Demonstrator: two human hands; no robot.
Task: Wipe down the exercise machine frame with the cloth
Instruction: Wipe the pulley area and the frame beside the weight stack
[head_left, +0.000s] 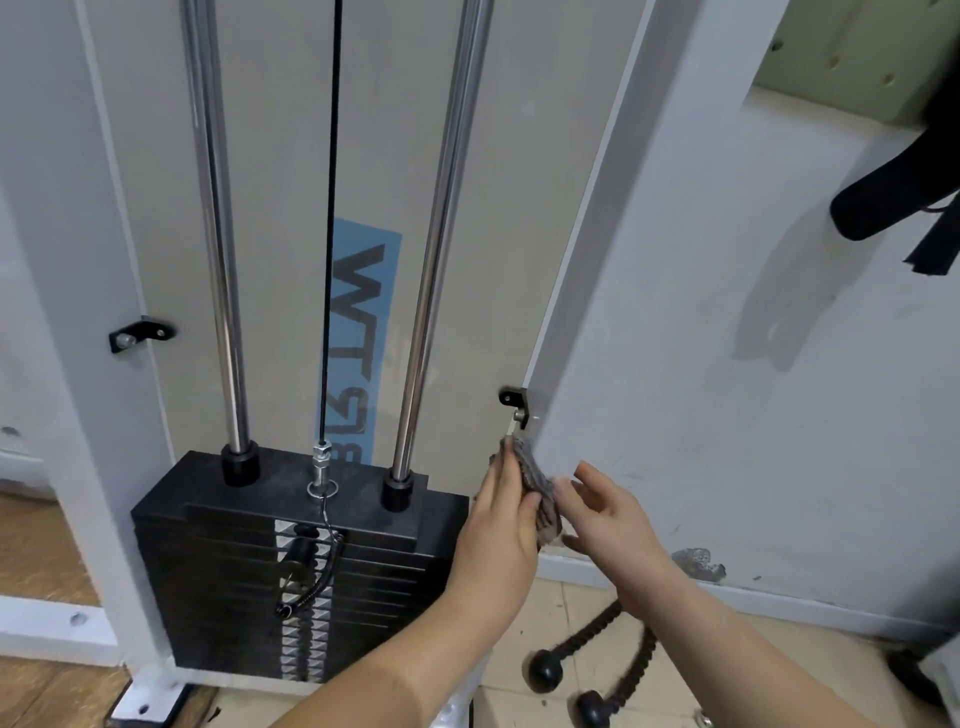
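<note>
Left hand (498, 519) pinching cloth (540, 493), right hand (608, 514) (splayed)

Cloth (540, 501) mostly hidden between left hand (498, 525) and right hand (605, 514); weave blurred. Left palm faces away, so its hold on cloth cannot be told. Both forearms cut by bottom edge. Post (597, 260), rods (218, 260), cable (331, 260) run out past top edge. Label (363, 291): lower characters hidden behind stack (234, 571); stack's right corner behind left forearm. Rope handle (545, 672) partly behind right forearm. Black pad (883, 192) cut by right edge
</note>
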